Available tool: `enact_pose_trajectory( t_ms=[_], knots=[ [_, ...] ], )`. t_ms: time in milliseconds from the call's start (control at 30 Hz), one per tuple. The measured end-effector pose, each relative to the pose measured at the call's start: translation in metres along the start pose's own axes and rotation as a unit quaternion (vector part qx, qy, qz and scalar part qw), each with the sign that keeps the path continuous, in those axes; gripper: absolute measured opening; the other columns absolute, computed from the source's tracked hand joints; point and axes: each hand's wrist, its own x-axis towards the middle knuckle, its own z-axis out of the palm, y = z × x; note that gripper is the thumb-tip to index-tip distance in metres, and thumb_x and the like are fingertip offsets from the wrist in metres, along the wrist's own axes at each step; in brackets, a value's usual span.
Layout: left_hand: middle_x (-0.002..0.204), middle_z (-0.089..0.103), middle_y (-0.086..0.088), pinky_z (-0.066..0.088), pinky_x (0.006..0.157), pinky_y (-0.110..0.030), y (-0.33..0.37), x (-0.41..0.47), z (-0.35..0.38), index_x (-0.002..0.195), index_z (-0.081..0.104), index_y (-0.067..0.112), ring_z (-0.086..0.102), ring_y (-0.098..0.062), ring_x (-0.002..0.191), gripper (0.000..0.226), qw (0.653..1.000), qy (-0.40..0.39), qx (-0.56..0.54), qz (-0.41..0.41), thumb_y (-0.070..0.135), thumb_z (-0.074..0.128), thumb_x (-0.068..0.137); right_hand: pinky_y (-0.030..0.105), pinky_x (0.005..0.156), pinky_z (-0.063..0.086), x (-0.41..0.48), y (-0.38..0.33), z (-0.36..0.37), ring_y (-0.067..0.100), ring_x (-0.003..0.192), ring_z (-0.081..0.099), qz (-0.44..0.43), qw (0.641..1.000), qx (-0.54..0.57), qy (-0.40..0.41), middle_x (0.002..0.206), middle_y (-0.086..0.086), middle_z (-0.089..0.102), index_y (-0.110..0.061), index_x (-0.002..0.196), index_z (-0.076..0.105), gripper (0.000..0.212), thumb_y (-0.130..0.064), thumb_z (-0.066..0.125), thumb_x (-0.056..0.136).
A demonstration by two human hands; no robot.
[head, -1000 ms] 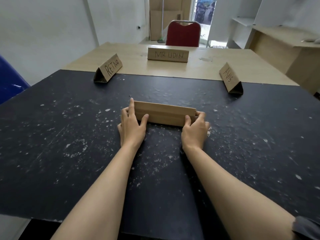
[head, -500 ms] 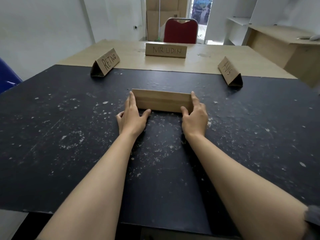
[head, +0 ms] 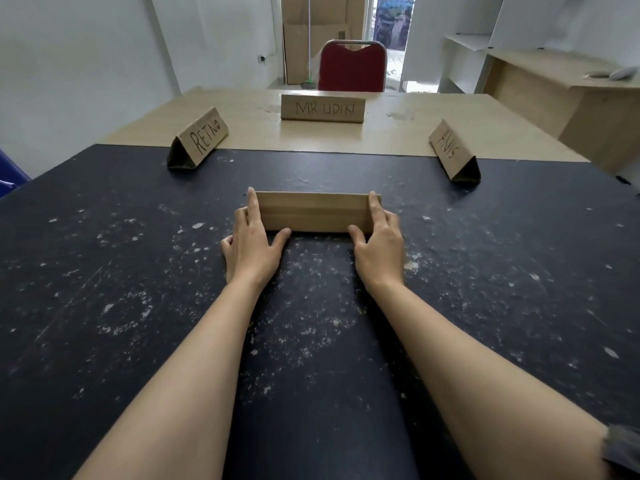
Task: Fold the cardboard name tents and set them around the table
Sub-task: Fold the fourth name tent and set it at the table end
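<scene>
A folded cardboard name tent (head: 313, 211) stands on the black tabletop (head: 104, 271) in front of me, its blank back side toward me. My left hand (head: 252, 242) grips its left end and my right hand (head: 379, 245) grips its right end, thumbs at the near bottom edge, index fingers laid along the ends. Three more tents stand farther off: "RETNO" (head: 201, 138) at the left, "MR UDIN" (head: 322, 108) at the far middle, "ANIS" (head: 452, 150) at the right.
The black top meets a light wood table (head: 391, 136) beyond. A red chair (head: 351, 67) stands at the far end. A wooden desk (head: 561, 95) is at the right, a blue chair edge (head: 8, 174) at the left.
The tent has been pushed slightly away from me and squared up so it lies level. Both hands stayed on its ends. My head has tilted, showing more of the room.
</scene>
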Motion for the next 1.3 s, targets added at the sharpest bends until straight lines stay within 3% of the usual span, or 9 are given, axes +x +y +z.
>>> enact_pose_trajectory(
  t_ms=[133,233,467,1300],
  knots=[
    [0.145,0.032,-0.006,0.021,0.107,-0.045,0.000,0.008,0.001,0.151,-0.003,0.028,0.036,-0.024,0.132,0.078,1.000,0.018,-0.006,-0.005,0.041,0.048,0.093,0.031,0.093,0.042,0.007,0.001,0.003,0.023,0.123,0.045,0.000,1.000,0.004,-0.002,0.139,0.006,0.039,-0.030,0.149,0.019,0.063,-0.026,0.052,0.096],
    [0.147,0.032,-0.006,0.021,0.108,-0.048,0.000,0.013,0.001,0.150,0.001,0.028,0.033,-0.025,0.134,0.074,1.000,0.025,-0.011,-0.009,0.040,0.047,0.094,0.026,0.083,0.040,0.011,0.002,0.003,0.022,0.120,0.046,0.000,1.000,0.003,0.005,0.136,0.006,0.042,-0.030,0.149,0.022,0.060,-0.026,0.051,0.096],
    [0.147,0.034,-0.006,0.020,0.108,-0.050,0.001,0.017,0.002,0.150,0.005,0.029,0.034,-0.025,0.135,0.072,0.999,0.031,-0.017,-0.015,0.039,0.049,0.094,0.027,0.072,0.037,0.014,0.002,0.002,0.016,0.094,0.045,0.004,1.000,0.020,0.018,0.119,0.009,0.047,-0.029,0.143,0.031,0.054,-0.021,0.053,0.095],
    [0.142,0.037,-0.011,0.025,0.108,-0.047,-0.001,0.016,0.002,0.151,0.003,0.027,0.038,-0.027,0.131,0.073,0.999,0.028,-0.029,-0.025,0.031,0.050,0.095,0.025,0.075,0.034,0.009,0.002,0.000,0.018,0.094,0.047,-0.005,1.000,0.011,0.008,0.116,0.010,0.049,-0.028,0.143,0.032,0.055,-0.018,0.054,0.094]
  ],
)
